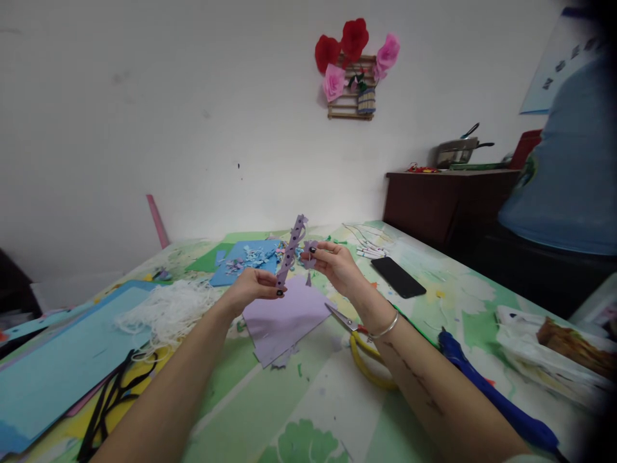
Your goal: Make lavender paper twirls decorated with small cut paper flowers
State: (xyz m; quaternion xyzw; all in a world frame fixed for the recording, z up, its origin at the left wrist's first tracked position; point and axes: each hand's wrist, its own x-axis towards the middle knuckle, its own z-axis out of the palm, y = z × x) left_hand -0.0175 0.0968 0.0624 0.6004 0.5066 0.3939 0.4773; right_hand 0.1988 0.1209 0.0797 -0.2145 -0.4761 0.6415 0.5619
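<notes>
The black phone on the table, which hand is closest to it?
Right. The right hand is raised a little to the left of the black phone; the left hand is farther left, on the other side of the right hand.

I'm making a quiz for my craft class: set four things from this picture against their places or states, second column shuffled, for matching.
1. strip
2. phone
3. bangle
4. string

A. on the right wrist
B. white, in a tangled heap
C. held in the left hand
D. black, lying flat

Pairs: 1-C, 2-D, 3-A, 4-B
</notes>
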